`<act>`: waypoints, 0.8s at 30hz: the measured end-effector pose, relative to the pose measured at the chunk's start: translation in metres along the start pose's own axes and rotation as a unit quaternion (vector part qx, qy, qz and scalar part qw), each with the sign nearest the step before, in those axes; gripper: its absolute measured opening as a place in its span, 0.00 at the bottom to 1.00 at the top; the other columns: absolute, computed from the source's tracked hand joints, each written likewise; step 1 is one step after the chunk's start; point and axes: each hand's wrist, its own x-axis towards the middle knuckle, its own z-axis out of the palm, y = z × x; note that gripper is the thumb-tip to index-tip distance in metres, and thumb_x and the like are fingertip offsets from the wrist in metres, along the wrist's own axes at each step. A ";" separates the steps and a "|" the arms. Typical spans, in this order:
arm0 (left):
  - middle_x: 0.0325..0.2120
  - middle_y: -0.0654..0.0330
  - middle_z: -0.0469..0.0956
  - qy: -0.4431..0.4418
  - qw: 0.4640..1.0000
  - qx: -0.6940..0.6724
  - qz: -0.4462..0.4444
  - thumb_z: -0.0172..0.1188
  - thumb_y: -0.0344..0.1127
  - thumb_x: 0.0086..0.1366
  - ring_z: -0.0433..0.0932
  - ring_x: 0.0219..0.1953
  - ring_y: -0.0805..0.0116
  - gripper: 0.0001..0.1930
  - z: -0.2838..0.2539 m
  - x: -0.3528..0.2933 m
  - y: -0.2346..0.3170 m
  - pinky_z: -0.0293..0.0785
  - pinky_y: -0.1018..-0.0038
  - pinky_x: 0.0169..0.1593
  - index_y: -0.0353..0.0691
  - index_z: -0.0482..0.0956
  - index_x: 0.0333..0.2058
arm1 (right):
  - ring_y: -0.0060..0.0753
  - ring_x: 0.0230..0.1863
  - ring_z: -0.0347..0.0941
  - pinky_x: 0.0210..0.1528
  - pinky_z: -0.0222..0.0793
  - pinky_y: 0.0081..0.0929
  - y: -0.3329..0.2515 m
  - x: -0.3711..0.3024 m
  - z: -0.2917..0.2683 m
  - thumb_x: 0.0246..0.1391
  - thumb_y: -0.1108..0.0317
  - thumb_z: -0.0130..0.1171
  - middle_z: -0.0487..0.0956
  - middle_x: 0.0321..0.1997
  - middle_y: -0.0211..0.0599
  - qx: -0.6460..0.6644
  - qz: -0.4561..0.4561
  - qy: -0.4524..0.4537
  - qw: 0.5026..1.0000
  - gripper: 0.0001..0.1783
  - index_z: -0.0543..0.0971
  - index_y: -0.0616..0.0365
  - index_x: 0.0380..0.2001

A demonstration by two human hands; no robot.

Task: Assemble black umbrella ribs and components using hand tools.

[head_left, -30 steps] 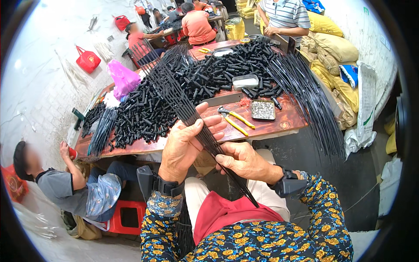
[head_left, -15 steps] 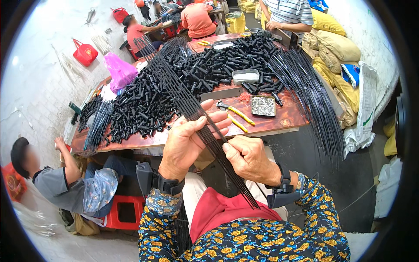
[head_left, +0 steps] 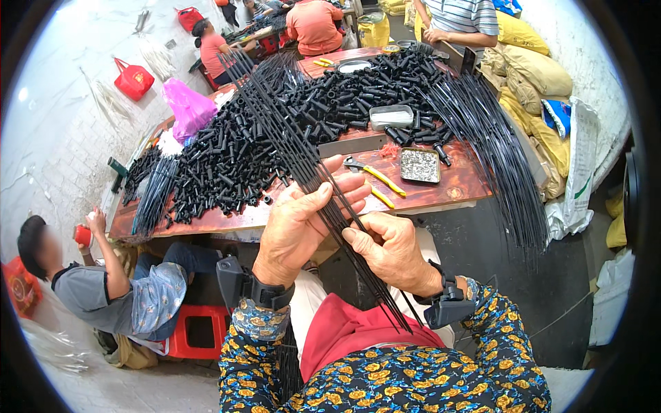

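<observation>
A bundle of long, thin black rods [head_left: 282, 135] slants from the upper left down toward my lap, above the near table edge. My left hand [head_left: 292, 230] is closed on its middle, thumb across the rods and palm up with the fingers partly curled beneath. Lower down, my right hand [head_left: 396, 253] pinches one or more of the same rods between thumb and forefinger. The rods' lower ends hang over a red cloth [head_left: 341, 327] on my lap. Beyond my hands, short black tubular pieces [head_left: 227, 165] are heaped across the table.
Yellow-handled pliers [head_left: 384, 180] lie near the table edge beside a square tin [head_left: 420, 182] of small metallic bits. More black rods [head_left: 506, 172] overhang the table's right side. A co-worker [head_left: 103, 289] sits at the left near a red stool [head_left: 200, 313]. Sacks [head_left: 533, 72] line the right wall.
The rods fan out slightly more at their lower ends. My right hand has shifted a little left along the bundle. The co-worker at the left now holds up a red object.
</observation>
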 end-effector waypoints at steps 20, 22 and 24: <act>0.54 0.41 0.69 0.005 1.000 0.008 0.009 0.52 0.33 0.68 0.72 0.56 0.47 0.26 0.005 0.001 -0.002 0.70 0.57 0.59 0.30 0.58 0.60 | 0.18 0.19 0.66 0.20 0.61 0.25 -0.009 0.002 -0.013 0.57 0.69 0.59 0.73 0.16 0.37 -0.066 -0.041 0.053 0.996 0.13 0.73 0.64 0.21; 0.53 0.40 0.70 0.010 1.000 0.008 0.008 0.53 0.34 0.67 0.71 0.56 0.46 0.26 0.010 0.002 -0.003 0.70 0.56 0.58 0.30 0.58 0.60 | 0.20 0.19 0.67 0.21 0.62 0.26 -0.009 -0.002 -0.010 0.57 0.69 0.59 0.73 0.17 0.38 -0.062 -0.045 0.048 0.996 0.13 0.73 0.65 0.22; 0.53 0.39 0.70 0.009 1.000 -0.014 -0.018 0.52 0.35 0.68 0.71 0.56 0.45 0.26 0.013 0.002 -0.005 0.70 0.54 0.59 0.30 0.58 0.61 | 0.30 0.21 0.70 0.24 0.65 0.31 -0.007 -0.009 -0.005 0.57 0.70 0.58 0.74 0.21 0.42 -0.055 -0.052 0.030 0.997 0.09 0.74 0.65 0.26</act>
